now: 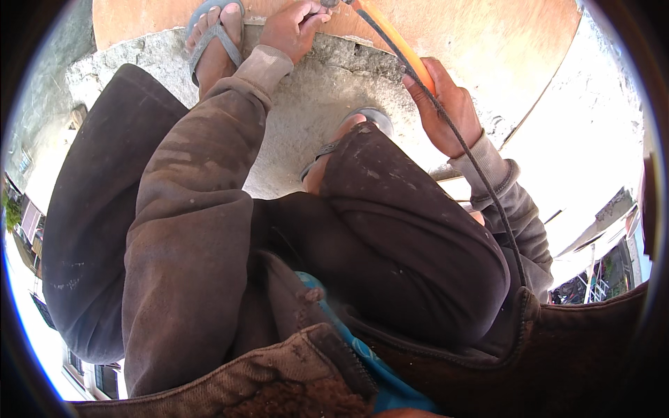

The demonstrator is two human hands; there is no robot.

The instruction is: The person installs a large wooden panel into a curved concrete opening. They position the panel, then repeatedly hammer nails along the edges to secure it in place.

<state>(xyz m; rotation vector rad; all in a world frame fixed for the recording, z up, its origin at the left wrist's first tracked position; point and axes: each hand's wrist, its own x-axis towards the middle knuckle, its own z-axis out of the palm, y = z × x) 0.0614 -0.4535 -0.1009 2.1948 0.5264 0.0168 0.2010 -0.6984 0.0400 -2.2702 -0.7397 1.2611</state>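
My right hand (451, 115) is wrapped round the orange handle (390, 31) of a tool. Its dark metal end (329, 3), which looks like a hammer head, is cut off by the upper edge. Close beside that end is my left hand (291, 29), fingers pinched together over a brown wooden sheet (481, 35); what they hold, if anything, is too small to make out. A dark cord (463, 143) hangs from my jacket and crosses in front of the handle and my right wrist.
Rough concrete (300, 104) lies beneath the sheet's near edge. My left sandalled foot (221, 35) is at the sheet's edge; the right sandal (373, 118) is partly hidden by my trouser leg (411, 223). Bright, washed-out ground (578, 132) lies to the right.
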